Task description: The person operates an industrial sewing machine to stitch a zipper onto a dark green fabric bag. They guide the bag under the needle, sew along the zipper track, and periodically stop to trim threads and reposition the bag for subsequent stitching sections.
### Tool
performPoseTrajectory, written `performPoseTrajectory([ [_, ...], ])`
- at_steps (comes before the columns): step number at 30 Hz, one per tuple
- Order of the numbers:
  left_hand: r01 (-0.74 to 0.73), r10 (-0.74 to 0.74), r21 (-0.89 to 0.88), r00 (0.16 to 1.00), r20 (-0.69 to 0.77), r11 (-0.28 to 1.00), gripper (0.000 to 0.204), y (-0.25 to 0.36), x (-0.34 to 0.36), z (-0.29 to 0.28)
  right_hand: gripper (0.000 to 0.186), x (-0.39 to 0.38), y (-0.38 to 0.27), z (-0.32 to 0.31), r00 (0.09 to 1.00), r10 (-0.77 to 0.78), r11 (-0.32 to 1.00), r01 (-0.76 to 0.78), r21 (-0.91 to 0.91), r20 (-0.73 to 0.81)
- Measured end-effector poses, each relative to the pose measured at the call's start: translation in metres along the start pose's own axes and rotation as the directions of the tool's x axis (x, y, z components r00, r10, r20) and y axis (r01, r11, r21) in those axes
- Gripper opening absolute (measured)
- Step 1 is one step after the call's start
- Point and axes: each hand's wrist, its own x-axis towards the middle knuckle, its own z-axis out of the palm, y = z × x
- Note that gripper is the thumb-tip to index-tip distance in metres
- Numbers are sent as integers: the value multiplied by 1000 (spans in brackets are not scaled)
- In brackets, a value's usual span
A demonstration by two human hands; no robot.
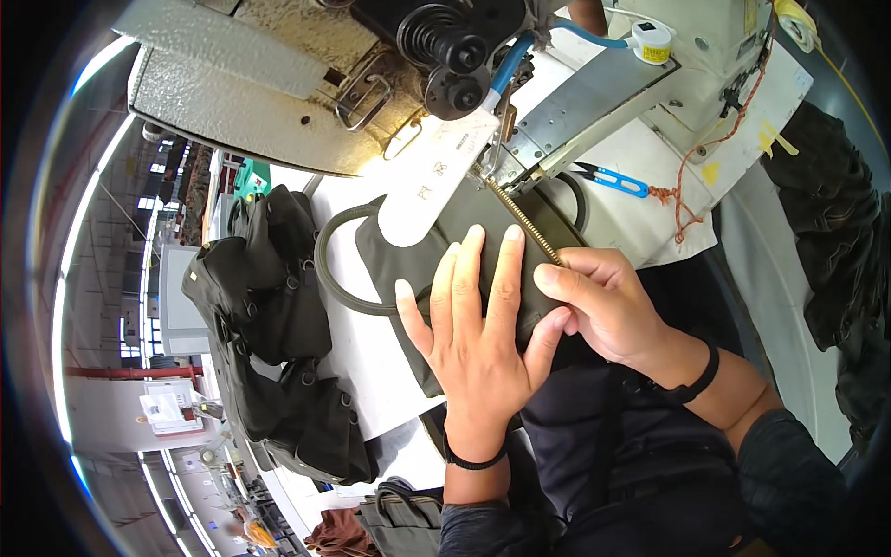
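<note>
A dark olive bag piece (445,225) lies under the needle area of the sewing machine (506,130), with a brass-toothed zipper (524,223) running along it toward me. My left hand (478,343) rests flat on the fabric, fingers spread, left of the zipper. At the zipper's near end, my right hand (608,302) pinches the zipper edge between thumb and fingers. A rounded handle (339,260) of the bag loops out to the left, partly under my left hand. The white machine plate (436,186) hides some of the fabric.
Blue thread snips (608,180) lie on the table to the right, tied to an orange cord (680,186). Finished-looking dark bags (264,278) are piled at the left. More dark fabric pieces (821,213) hang at the far right. The machine head (251,84) overhangs the upper left.
</note>
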Motion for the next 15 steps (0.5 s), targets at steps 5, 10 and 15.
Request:
performPoseTrajectory([
  [5,-1,1,-8,1000,-8,1000,69,-3,1,2,31,3,-3,0,1000,-1,999,1,-49,15],
  [10,-11,11,-7,1000,-9,1000,69,-3,2,4,32,2,-4,-2,1000,-4,997,5,-81,12],
  [15,-12,12,9,1000,-15,1000,71,-6,4,7,32,10,-1,-4,1000,1,998,0,-65,13],
])
